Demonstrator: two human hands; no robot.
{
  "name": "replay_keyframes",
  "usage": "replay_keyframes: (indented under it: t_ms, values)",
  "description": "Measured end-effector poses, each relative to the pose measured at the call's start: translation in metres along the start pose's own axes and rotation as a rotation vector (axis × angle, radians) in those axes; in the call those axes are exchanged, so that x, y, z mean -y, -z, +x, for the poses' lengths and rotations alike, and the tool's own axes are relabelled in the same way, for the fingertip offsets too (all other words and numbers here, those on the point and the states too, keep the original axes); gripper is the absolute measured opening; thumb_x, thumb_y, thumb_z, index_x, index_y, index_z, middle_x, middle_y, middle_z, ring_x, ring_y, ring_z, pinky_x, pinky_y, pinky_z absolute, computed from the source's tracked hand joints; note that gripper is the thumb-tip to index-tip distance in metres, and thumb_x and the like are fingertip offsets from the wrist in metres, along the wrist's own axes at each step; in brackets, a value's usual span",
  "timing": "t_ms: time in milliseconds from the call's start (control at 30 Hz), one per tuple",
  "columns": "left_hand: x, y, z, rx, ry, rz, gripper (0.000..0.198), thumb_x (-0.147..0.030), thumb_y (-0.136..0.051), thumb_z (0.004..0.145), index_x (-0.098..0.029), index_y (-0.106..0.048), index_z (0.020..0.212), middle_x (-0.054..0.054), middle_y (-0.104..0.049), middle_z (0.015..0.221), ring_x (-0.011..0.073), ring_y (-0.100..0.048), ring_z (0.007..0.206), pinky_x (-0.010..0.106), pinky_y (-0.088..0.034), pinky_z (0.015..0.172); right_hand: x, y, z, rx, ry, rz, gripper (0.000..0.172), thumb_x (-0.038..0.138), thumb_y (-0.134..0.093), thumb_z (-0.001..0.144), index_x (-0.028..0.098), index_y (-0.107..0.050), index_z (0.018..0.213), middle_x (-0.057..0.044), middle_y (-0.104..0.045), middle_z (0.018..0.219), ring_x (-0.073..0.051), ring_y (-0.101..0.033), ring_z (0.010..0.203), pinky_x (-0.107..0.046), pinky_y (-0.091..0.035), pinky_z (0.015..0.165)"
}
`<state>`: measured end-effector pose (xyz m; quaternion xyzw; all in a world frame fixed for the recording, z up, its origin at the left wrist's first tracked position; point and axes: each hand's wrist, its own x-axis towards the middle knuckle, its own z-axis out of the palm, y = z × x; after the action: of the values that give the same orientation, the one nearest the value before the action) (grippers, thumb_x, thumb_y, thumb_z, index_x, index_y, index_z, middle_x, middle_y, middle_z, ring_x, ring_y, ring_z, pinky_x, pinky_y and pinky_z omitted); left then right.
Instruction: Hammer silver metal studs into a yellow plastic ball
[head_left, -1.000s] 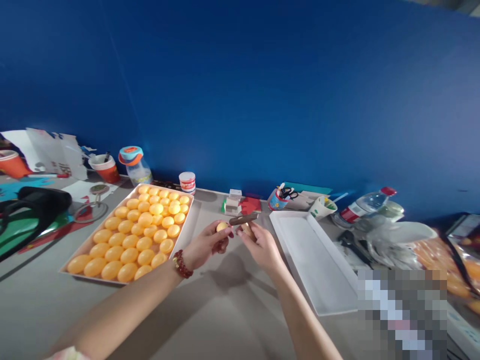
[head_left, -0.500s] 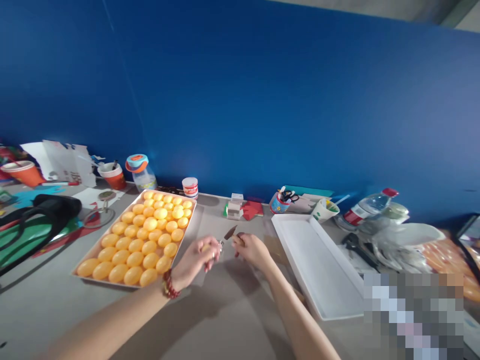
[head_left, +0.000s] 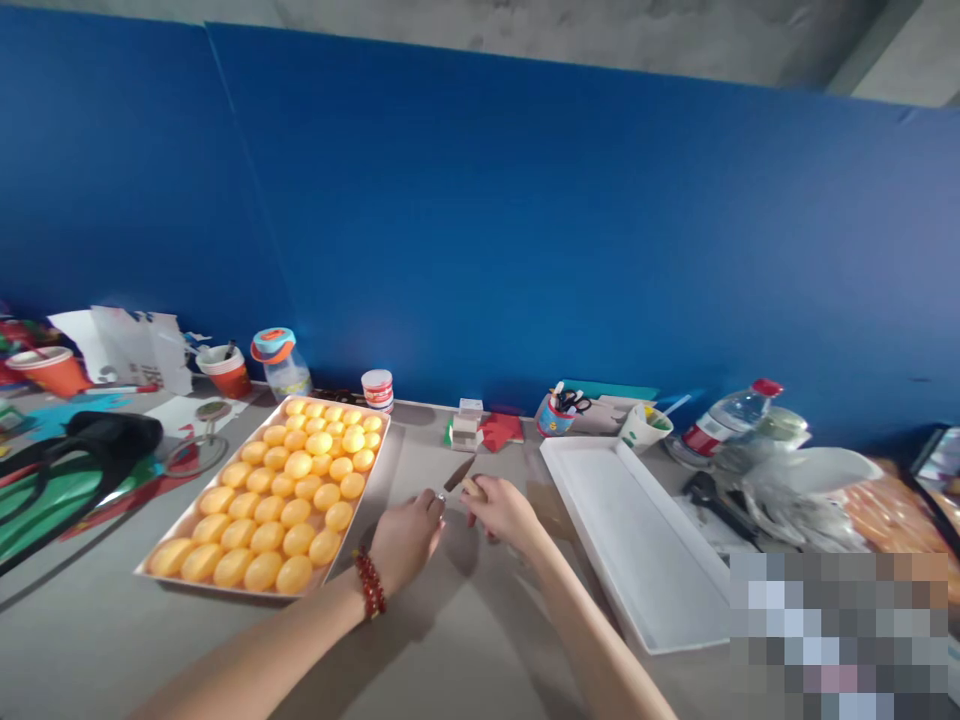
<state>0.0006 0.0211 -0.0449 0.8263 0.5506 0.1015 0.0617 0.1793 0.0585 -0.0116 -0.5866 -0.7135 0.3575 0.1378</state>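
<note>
My left hand (head_left: pixel 409 540), a red bead bracelet on its wrist, is closed with its back turned up. From its fingertips a small palette-knife-like tool points up and right, showing a dark pointed blade (head_left: pixel 459 473); its handle is hidden in the fist. Just right of the blade, my right hand (head_left: pixel 502 512) pinches a small tan piece (head_left: pixel 472 488), mostly covered by its fingers. Both hands hover close together over the grey table (head_left: pixel 457 640). To the left lies a shallow tray (head_left: pixel 247 592) of orange balls; a white tray (head_left: pixel 652 560) lies to the right.
A small white box (head_left: pixel 466 430) and red paper (head_left: pixel 501 431) lie beyond my hands. Along the blue wall stand a round tub (head_left: pixel 377 390), a lidded bottle (head_left: pixel 281 365), a pen holder (head_left: pixel 556 414), a paper cup (head_left: pixel 645 424) and a plastic bottle (head_left: pixel 727 420).
My left hand has rolled over, so its back now faces up and the tool's handle is covered. The right hand stays beside the blade. The camera view has tilted up slightly.
</note>
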Motion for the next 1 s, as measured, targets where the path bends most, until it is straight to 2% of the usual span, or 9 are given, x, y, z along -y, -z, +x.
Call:
replay_keyframes:
  t_ms: [167, 433, 633, 833, 1000]
  values:
    - [0.0038, -0.0042, 0.0026, -0.004, -0.019, 0.01, 0.02, -0.017, -0.041, 0.093, -0.017, -0.061, 0.097, 0.009, -0.063, 0.095, 0.0222, -0.063, 0.084, 0.031, -0.047, 0.068, -0.0015, -0.001, 0.0008, -0.001, 0.003, 0.018, 0.013, 0.022, -0.05, 0.087, 0.019, -0.062, 0.085, 0.002, -0.071, 0.069, -0.006, -0.05, 0.036, -0.016, -0.032, 0.039]
    - [0.0067, -0.0029, 0.0005, -0.007, -0.035, -0.028, 0.017, -0.018, -0.049, 0.09, -0.02, -0.063, 0.098, 0.007, -0.062, 0.101, 0.0198, -0.064, 0.08, 0.029, -0.045, 0.064, -0.0026, -0.0067, 0.0025, 0.006, 0.025, 0.013, 0.013, 0.02, -0.051, 0.086, 0.019, -0.064, 0.085, 0.002, -0.07, 0.069, -0.006, -0.047, 0.035, -0.018, -0.032, 0.043]
    - [0.0055, -0.0069, 0.0042, -0.031, -0.037, -0.105, 0.016, -0.016, -0.048, 0.09, -0.018, -0.063, 0.098, 0.008, -0.061, 0.099, 0.0221, -0.062, 0.086, 0.031, -0.046, 0.071, -0.0002, -0.0051, 0.0016, -0.015, 0.027, 0.028, 0.012, 0.022, -0.052, 0.086, 0.019, -0.063, 0.082, 0.001, -0.07, 0.069, -0.007, -0.049, 0.039, -0.018, -0.031, 0.044]
    - [0.0052, -0.0087, 0.0048, -0.077, -0.022, -0.318, 0.018, -0.011, -0.049, 0.087, -0.018, -0.065, 0.088, 0.008, -0.063, 0.094, 0.0221, -0.059, 0.089, 0.033, -0.044, 0.077, 0.0008, -0.003, 0.0004, -0.027, 0.034, 0.065, 0.011, 0.02, -0.052, 0.085, 0.019, -0.062, 0.081, 0.001, -0.07, 0.069, -0.006, -0.047, 0.036, -0.017, -0.031, 0.042]
    - [0.0083, 0.0004, 0.0048, -0.136, 0.022, -0.64, 0.014, -0.02, -0.053, 0.087, -0.019, -0.064, 0.079, 0.006, -0.062, 0.09, 0.0202, -0.058, 0.088, 0.032, -0.043, 0.082, 0.0044, -0.0009, -0.003, -0.018, 0.061, 0.137, 0.008, 0.022, -0.056, 0.083, 0.019, -0.063, 0.082, 0.002, -0.068, 0.066, -0.006, -0.046, 0.036, -0.017, -0.033, 0.04]
